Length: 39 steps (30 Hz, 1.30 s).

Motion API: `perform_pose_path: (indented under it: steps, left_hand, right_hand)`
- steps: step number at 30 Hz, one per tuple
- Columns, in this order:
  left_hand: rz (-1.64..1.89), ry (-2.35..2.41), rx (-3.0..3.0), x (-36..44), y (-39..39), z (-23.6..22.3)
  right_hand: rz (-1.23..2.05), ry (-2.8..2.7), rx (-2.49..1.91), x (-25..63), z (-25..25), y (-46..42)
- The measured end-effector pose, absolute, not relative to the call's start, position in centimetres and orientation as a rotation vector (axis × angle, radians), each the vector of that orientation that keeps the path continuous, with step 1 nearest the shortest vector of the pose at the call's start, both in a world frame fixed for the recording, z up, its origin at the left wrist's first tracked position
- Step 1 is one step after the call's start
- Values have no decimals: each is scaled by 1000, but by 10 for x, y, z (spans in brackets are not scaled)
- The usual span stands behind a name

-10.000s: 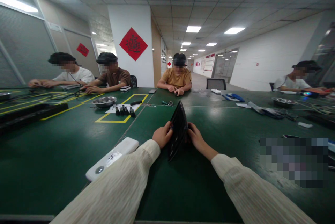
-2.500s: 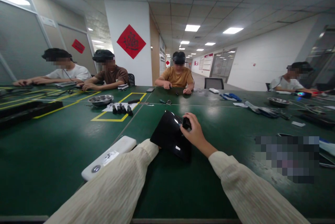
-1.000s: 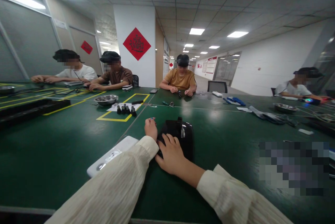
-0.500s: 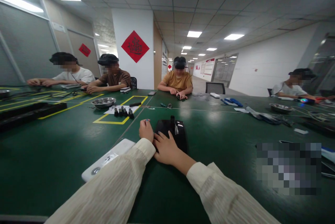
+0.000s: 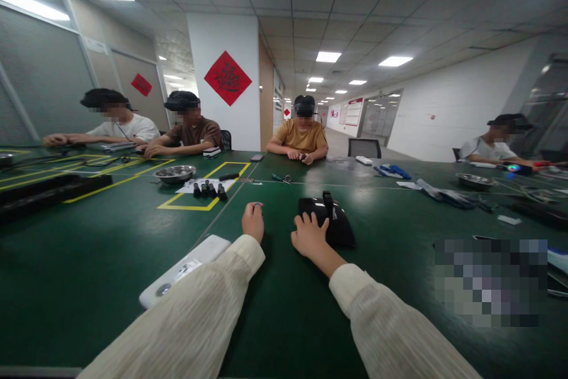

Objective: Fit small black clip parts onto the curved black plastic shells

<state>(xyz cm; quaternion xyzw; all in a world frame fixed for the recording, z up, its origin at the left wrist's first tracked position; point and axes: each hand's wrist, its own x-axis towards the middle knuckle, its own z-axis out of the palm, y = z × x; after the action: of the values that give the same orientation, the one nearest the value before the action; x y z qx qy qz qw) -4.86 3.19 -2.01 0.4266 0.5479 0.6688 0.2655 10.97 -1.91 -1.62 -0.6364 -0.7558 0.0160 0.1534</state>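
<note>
My right hand (image 5: 309,235) rests with spread fingers against the near left side of a glossy black shell-like piece (image 5: 341,230). A short black post sticks up from that piece, which lies on the green table; its exact kind is unclear. To the left, my left hand (image 5: 253,222) is closed, with thumb and fingers pressed together just above the table. A small bluish spot shows at its fingertips, too small to name. Beside my left forearm lies a long white device (image 5: 186,269) with a round lens-like part and a label, partly under the sleeve.
A metal bowl (image 5: 174,174) and several small black cylindrical parts (image 5: 209,190) stand at the left by yellow tape. Green-handled pliers (image 5: 281,178) lie further off. Blue-grey gloves (image 5: 444,194) are on the right. Several people sit around the table (image 5: 110,261).
The black piece has shifted right and turned, with my right hand moving right alongside it. My left hand has moved slightly right and now stands apart from the piece.
</note>
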Motion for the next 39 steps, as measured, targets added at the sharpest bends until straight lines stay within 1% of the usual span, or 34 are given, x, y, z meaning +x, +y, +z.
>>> perform_pose_path:
  steps: [4, 14, 18, 23, 31, 37, 39]
  left_hand:
    - [1760, 1456, 1152, -46, 30, -20]
    - [1721, 1446, 1193, -44, 29, -22]
    - [1692, 1455, 1203, -44, 26, -22]
    - [1688, 1507, 1264, -44, 26, -23]
    - [1669, 1488, 1263, -42, 23, -22]
    - [1657, 1490, 1279, -42, 23, -25]
    - [1646, 1487, 1287, -42, 24, -27]
  right_hand:
    - [87, -2028, -1953, 144, -20, 4]
    - [-43, -1800, -2229, 263, -39, 46]
    - [22, -1649, -2347, 293, -44, 50]
    - [-19, -1399, -2412, 318, -49, 50]
    - [-73, -1173, -2294, 342, -49, 48]
    - [-335, -850, -2009, 347, -33, 42]
    - [-330, -756, -1935, 353, -30, 46]
